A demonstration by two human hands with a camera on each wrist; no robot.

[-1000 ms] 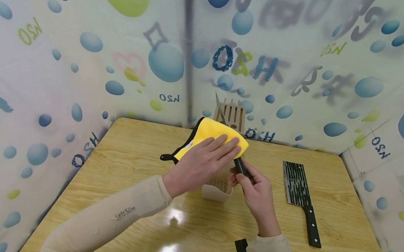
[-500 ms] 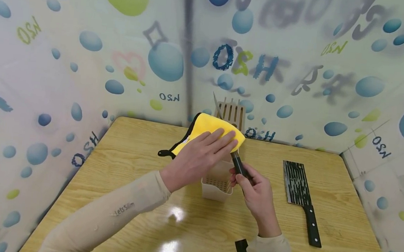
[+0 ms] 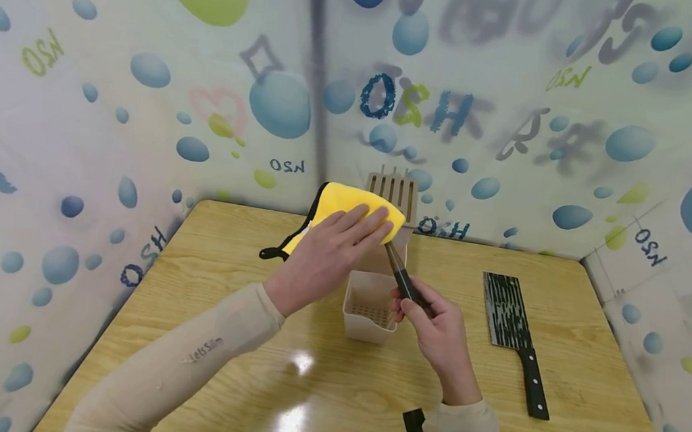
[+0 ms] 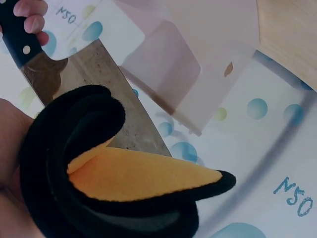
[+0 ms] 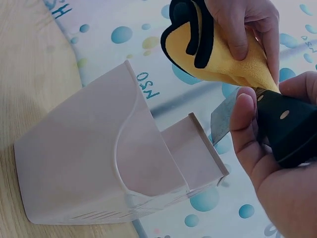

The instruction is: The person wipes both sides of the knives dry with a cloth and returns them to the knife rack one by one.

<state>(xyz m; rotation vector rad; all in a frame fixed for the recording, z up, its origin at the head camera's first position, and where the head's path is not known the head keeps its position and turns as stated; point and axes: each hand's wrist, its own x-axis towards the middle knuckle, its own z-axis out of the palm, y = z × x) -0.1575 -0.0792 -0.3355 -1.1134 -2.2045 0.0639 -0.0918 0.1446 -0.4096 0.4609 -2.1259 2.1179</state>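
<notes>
1. Cloth: soft, napped yellow fabric, matt, with plush black edging.
2. Knife blade: smooth metal, dull sheen, faintly marked.
3. Knife handle: smooth, black, plastic-looking, with metallic rivets.
4. Container: pale, smooth plastic, mostly matt.
5. Cleaver: streaked black-and-silver metal blade, black riveted handle.
6. Tabletop: wood-grained, glossy, reflecting bright light.
</notes>
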